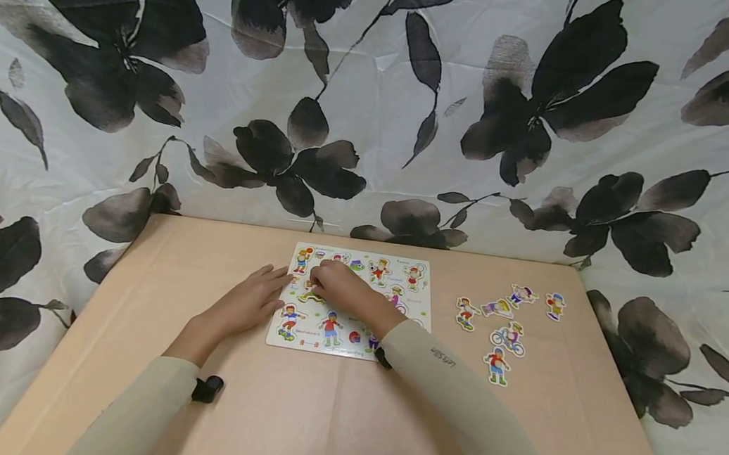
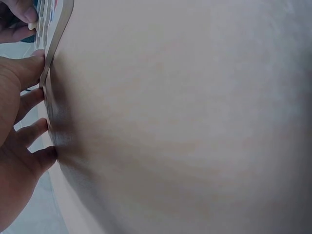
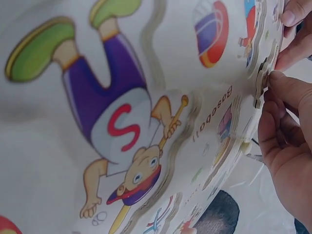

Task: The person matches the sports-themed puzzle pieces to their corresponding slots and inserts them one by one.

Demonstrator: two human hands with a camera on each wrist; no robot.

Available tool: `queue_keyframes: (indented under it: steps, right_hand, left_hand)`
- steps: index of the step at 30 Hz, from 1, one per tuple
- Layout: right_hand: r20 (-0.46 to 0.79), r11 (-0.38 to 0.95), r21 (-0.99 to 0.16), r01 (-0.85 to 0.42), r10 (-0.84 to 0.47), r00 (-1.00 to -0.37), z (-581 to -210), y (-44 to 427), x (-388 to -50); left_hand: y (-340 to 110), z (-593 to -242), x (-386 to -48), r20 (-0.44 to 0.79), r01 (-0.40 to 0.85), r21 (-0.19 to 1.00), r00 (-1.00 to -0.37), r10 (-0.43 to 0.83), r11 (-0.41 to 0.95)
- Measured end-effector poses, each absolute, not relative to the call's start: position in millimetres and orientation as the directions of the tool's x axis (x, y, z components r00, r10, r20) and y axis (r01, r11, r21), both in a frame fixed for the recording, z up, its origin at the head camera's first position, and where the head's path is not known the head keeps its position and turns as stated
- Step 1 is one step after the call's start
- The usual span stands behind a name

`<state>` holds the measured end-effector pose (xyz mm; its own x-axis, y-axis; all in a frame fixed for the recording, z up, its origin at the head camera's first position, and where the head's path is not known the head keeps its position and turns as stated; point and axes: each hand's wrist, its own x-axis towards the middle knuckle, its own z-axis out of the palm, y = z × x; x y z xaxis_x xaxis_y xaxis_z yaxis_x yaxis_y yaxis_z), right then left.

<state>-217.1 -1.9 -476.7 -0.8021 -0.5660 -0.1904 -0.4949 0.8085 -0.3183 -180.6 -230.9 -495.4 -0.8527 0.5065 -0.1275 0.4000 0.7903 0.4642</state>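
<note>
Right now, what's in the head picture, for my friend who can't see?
A person's right hand covers part of a sports puzzle board, the left hand touching its left edge. Six loose pieces lie to its right on a tan table.

Right hand pinches piece at board. Left hand by board's far edge. Batter upside down, purple trousers, red S on chest; "Baseball" lettering beside.

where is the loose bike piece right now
In the head view, the loose bike piece lies on the table, right of the puzzle board, just above the lowest loose piece.
</note>
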Motion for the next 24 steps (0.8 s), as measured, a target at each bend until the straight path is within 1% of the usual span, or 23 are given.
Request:
queue_keyframes:
  steps: [16, 20, 24]
  right_hand:
    - [-0.187, 0.800, -0.289, -0.526, -0.586, -0.789, -478, -7, -217]
    - [-0.182, 0.803, -0.325, -0.499, -0.571, -0.801, -476, -4, -215]
    - [-0.158, 0.798, -0.390, -0.460, -0.550, -0.820, -470, 3, -212]
  left_hand:
    - [-232, -496, -181, -0.121, 0.408, 0.463, -0.850, 0.513, 0.787]
    - [-232, -496, -182, -0.123, 0.409, 0.461, -0.850, 0.513, 0.788]
    - [-232, -496, -181, -0.130, 0.402, 0.452, -0.854, 0.505, 0.796]
